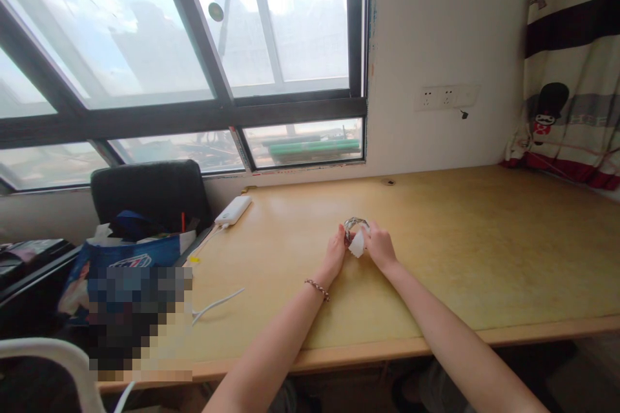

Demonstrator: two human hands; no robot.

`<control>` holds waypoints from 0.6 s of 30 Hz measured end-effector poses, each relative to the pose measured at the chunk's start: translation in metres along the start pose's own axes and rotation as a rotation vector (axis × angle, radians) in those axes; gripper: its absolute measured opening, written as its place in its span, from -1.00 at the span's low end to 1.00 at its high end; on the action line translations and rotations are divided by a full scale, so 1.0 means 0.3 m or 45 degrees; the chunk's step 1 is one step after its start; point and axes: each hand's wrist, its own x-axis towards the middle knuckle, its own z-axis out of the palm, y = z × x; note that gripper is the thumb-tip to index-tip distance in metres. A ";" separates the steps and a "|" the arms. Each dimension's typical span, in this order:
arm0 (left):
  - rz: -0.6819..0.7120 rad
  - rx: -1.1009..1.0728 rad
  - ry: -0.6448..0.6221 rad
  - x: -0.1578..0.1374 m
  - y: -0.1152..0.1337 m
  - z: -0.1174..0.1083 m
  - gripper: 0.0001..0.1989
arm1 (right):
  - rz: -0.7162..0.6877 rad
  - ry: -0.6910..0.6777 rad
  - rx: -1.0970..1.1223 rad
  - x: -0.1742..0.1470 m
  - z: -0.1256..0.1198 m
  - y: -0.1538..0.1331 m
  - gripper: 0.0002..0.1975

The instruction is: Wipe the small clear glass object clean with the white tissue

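Above the middle of the wooden table (271,297), my two hands are close together around a dark and silver ring (357,222) that looks braided or coiled; its exact kind is too small to tell. My left hand (334,251) is closed on the ring's left side, with a beaded bracelet (317,288) on that wrist. On the other side, my right hand (380,245) pinches a white piece of tissue (357,244), which hangs against the ring's lower right part. Some of the fingertips are hidden behind the tissue and the ring.
A white power bank (233,211) with a cable lies at the table's left edge. Another white cable (217,304) crosses that edge nearer to me. Left of the table stands a black chair (148,190) with a blue bag (130,261). A curtain (571,77) hangs at the right.
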 end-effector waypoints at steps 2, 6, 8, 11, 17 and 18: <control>-0.014 0.000 0.034 -0.001 0.006 0.002 -0.36 | -0.081 0.046 -0.023 -0.011 -0.017 -0.007 -0.68; -0.043 -0.063 0.174 0.001 0.011 0.004 -0.35 | -0.185 0.067 0.064 -0.009 -0.034 -0.013 -0.70; -0.058 -0.077 0.241 0.005 0.006 0.001 -0.36 | -0.179 0.025 0.129 -0.001 -0.030 -0.012 -0.73; -0.076 -0.051 0.222 0.011 -0.004 -0.004 -0.36 | -0.113 -0.045 0.187 0.009 -0.018 -0.008 -0.75; -0.024 -0.163 0.036 0.008 -0.002 0.007 -0.38 | 0.260 -0.038 0.453 0.017 -0.006 0.000 -0.55; 0.011 -0.173 -0.028 0.004 0.002 0.013 -0.41 | 0.353 -0.080 0.539 0.019 -0.005 0.002 -0.51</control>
